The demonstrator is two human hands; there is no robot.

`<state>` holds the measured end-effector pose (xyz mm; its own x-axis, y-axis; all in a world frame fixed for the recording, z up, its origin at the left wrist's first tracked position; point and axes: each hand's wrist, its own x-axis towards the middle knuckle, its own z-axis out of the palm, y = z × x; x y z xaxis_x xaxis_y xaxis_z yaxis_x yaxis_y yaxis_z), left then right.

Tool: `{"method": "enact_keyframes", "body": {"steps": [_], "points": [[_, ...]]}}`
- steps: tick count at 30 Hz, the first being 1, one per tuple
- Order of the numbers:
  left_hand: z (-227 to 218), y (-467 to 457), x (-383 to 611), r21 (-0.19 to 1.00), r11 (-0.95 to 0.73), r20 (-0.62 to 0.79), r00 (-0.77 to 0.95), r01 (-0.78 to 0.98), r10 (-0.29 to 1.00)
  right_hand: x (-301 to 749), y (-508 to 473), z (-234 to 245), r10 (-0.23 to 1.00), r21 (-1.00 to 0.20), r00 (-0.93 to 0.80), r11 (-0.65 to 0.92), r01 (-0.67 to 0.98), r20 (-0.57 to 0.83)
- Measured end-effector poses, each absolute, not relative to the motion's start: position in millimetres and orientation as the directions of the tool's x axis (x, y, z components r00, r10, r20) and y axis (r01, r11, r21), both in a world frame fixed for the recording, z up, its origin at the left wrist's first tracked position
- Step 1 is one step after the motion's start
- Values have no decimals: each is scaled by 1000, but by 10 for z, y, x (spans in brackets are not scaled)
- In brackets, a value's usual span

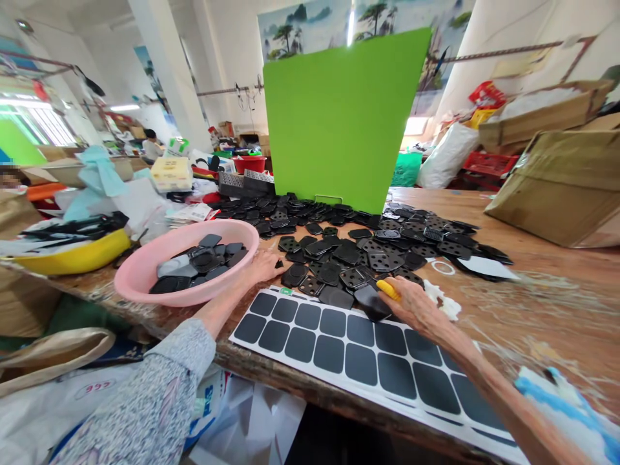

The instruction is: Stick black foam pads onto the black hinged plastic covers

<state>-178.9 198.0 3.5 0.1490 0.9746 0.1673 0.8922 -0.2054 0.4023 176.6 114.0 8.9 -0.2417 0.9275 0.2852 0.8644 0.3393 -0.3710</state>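
My left hand (pixel 265 266) is low over the table, between the pink basin (pixel 126 274) and a heap of flat black plastic pieces (pixel 346 252). Its fingers stretch toward the heap, and a small dark bit shows at the tips. On the heap's near side, my right hand (pixel 414 302) is closed at the edge of a smooth black plate (pixel 372 303), which tilts over the sheet of stickers. A yellow cover (pixel 388 289) shows at its fingertips. Under my right forearm lies the white sheet of dark rounded-square stickers (pixel 329 352). More black and grey pieces (pixel 208 258) lie inside the basin.
A bright green panel (pixel 343 123) stands upright behind the heap. At the right are a cardboard box (pixel 562 187), a white ring (pixel 443 267) and crumpled white scraps (pixel 443 300). A yellow tray (pixel 77 255) sits at the left. Another person (pixel 152 145) is far back.
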Motion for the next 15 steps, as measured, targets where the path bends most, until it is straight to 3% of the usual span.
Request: {"method": "enact_keyframes", "body": {"steps": [3,5,7,9,10,12,15], "points": [[179,1832,-1663,640,-223,282,44,735,958,1626,948,206,912,-451,-219,367,813,348],[298,1654,-1509,774,-249,312,-8,582,950,1449,794,296,933,-622,-170,341,705,318],[385,1392,-1308,865,-275,314,-25,420,949,1217,627,368,976,-846,-128,217,486,176],[406,1056,-1097,950,-272,279,-27,153,960,967,458,399,991,-985,-133,29,168,7],[391,875,-1002,966,-218,216,-32,-136,976,851,375,396,988,-999,-152,-39,8,-40],[327,523,-856,838,-88,104,-1,-538,995,660,207,354,986,-959,-150,-112,-260,-74],[210,91,-755,671,28,3,41,-741,999,495,-65,239,989,-867,-76,-146,-476,-125]]}}
